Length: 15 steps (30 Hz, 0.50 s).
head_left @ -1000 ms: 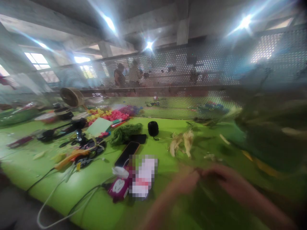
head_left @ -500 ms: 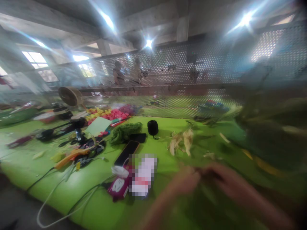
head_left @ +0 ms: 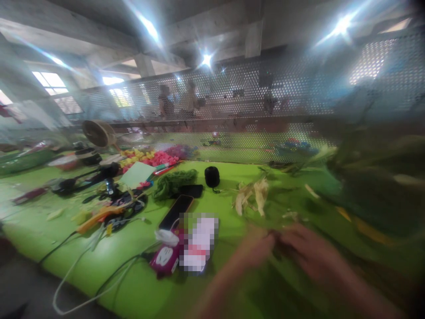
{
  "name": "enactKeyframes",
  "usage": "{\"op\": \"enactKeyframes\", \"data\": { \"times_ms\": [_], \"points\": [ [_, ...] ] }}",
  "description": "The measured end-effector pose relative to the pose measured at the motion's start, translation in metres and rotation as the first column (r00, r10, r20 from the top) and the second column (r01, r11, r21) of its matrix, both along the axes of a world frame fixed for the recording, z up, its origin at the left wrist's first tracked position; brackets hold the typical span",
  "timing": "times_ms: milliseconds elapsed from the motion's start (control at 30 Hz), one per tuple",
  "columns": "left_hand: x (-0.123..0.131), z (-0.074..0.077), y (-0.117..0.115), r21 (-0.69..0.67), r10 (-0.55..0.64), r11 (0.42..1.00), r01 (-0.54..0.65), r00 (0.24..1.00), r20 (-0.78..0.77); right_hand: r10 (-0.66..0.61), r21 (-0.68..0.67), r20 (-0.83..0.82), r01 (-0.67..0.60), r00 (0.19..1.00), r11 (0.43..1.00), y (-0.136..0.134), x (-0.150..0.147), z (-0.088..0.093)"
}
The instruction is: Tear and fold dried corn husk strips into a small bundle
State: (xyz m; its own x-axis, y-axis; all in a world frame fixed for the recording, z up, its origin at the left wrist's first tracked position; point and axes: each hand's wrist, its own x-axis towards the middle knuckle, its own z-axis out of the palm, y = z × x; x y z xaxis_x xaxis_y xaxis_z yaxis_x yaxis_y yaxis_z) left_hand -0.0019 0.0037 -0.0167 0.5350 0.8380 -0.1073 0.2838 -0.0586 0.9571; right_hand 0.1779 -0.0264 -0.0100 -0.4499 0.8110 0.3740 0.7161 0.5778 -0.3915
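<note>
My left hand (head_left: 259, 246) and my right hand (head_left: 303, 246) meet fingertip to fingertip over the lower right of the green table (head_left: 232, 283). Both look closed in a pinch. Something small and dark shows between the fingertips, too blurred to name. Just beyond them lie pale dried husk pieces (head_left: 260, 199), with small scraps (head_left: 292, 216) nearer my right hand. Left of my left hand is a phone with a pixelated screen (head_left: 201, 243).
A purple tissue pack (head_left: 165, 260), a dark phone (head_left: 177, 210), a black thread spool (head_left: 211, 177) and green fibre (head_left: 174, 182) lie left of centre. An orange glue gun (head_left: 96, 219) trails a cable. Behind stands a perforated metal panel (head_left: 232, 99). A dark leafy bundle (head_left: 378, 177) fills the right.
My right hand has turned slightly, showing more of its back. Both hands stay together at nearly the same spot. The things on the table have not moved.
</note>
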Motion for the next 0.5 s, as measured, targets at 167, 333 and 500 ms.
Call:
{"op": "enactKeyframes", "data": {
  "times_ms": [167,333,500],
  "points": [
    [0.0001,-0.0008,0.0012,0.006,0.027,1.0,-0.027,1.0,0.004,0.048,-0.036,-0.005,-0.048,0.999,0.998,-0.001,-0.0023,-0.0017],
    [-0.0026,0.0026,0.0015,0.073,0.063,0.995,-0.065,0.998,0.026,0.043,0.066,0.016,-0.044,0.999,0.997,-0.0077,-0.0051,0.0038],
    [-0.005,0.0015,-0.0016,0.029,0.127,0.991,-0.133,0.982,0.141,0.006,0.132,0.104,-0.019,0.995,0.991,-0.0084,-0.0063,0.0076]
  ]
}}
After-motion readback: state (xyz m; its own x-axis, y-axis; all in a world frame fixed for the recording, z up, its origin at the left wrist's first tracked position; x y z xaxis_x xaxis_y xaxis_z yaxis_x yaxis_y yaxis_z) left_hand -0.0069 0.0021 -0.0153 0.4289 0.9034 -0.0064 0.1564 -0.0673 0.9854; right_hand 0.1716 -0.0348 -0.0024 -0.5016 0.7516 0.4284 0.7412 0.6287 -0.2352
